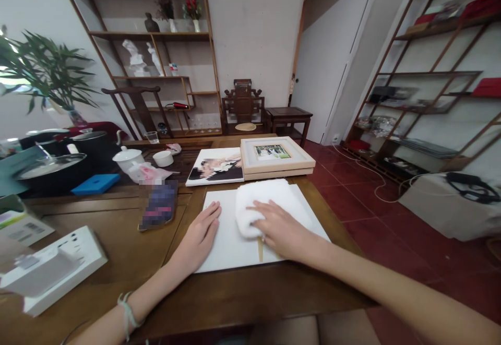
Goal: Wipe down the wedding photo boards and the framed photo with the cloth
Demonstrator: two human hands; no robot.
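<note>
A white flat panel [230, 246] lies on the wooden table [129, 251] in front of me. My left hand [200, 236] rests flat on the panel's left edge, fingers together. My right hand [279, 230] presses on a folded white cloth [256, 201] that lies on the panel's middle. A thin wooden strip [260, 250] shows under the right hand near the panel's front edge. Behind the panel lie an unframed photo print [217, 166] and a stack of light wooden picture frames [276, 157].
To the left are a white box [55, 266], a blurred dark booklet [158, 204], a blue pad [96, 183], a white teapot [127, 158], cups and dark pots with lids [50, 165]. The table's right edge drops to a red tiled floor [376, 219]. Shelves line both walls.
</note>
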